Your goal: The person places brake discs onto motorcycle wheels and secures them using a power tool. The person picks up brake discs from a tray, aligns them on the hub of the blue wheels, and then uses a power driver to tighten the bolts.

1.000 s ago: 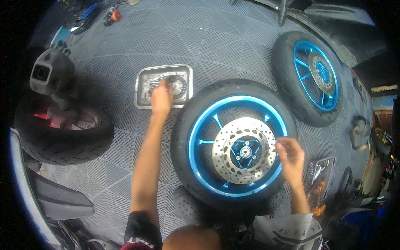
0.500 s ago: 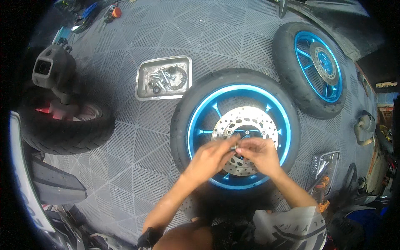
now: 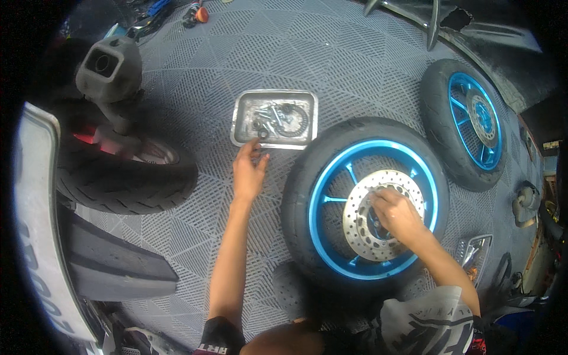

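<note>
My left hand reaches to the front left rim of a shallow metal tray, its fingertips at the rim and its thumb held apart. Nothing shows in that hand. Inside the tray lie loose bolts, dark rings near its left side and a dark, curved toothed part. My right hand is over the silver brake disc of a blue-rimmed wheel lying flat. Its fingers are curled together near the hub; whatever they hold is hidden.
A second blue wheel lies at the far right. On the left stands a motorcycle's rear tyre with a grey exhaust above it and a dark mudguard nearer. A small basket sits right of the near wheel.
My hands were together over the disc. The left has moved away, up and left to the tray; the right has stayed over the hub. The whole view has shifted leftward.
</note>
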`<move>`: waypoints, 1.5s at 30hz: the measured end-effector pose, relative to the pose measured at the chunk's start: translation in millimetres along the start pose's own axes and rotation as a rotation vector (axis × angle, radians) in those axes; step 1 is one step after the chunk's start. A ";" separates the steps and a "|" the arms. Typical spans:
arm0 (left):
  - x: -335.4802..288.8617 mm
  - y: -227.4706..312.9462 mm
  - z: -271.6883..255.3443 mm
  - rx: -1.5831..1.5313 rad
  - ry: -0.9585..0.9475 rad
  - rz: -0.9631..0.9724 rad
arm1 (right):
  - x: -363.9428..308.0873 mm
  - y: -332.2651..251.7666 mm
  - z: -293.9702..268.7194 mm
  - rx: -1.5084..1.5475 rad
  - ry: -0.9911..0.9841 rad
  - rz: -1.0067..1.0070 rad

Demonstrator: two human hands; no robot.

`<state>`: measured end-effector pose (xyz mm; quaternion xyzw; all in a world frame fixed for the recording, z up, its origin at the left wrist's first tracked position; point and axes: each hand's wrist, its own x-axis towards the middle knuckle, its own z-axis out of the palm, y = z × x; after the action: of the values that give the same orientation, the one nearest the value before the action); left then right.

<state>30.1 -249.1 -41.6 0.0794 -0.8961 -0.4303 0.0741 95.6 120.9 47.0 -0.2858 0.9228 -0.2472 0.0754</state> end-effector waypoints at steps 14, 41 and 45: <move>113.1 -27.1 92.8 0.700 -0.226 0.256 | 1.5 -14.0 3.8 0.012 0.052 0.059; -111.4 19.7 19.2 -0.288 0.076 0.195 | -3.3 12.4 25.9 -0.276 -0.090 -0.143; -121.1 59.7 1.9 -0.365 -0.025 0.201 | -9.9 1.4 21.6 -0.355 -0.079 -0.075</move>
<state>143.2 -185.9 -3.8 -0.0307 -0.8075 -0.5770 0.1186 109.2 118.6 27.6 -0.3384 0.9369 -0.0717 0.0508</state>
